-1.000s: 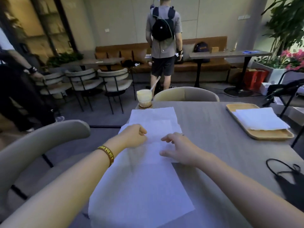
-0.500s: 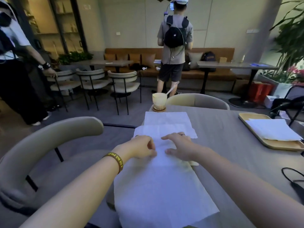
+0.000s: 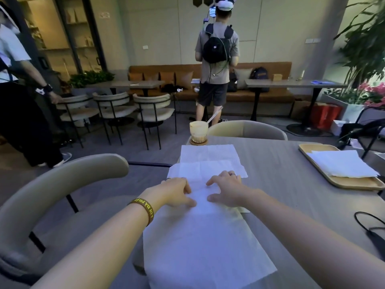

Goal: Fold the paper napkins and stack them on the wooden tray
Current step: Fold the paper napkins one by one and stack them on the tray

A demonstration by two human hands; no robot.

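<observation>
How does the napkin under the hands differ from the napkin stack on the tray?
The napkin under the left hand and right hand lies on the table, overlapping other sheets; the napkin stack sits on the wooden tray at the right, untouched. Both are white paper.

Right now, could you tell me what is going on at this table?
A person is folding paper napkins on the table. Both the left hand and right hand rest on the middle napkin among overlapping sheets, seemingly pressing it flat. The wooden tray at the right already holds a folded stack.
</observation>
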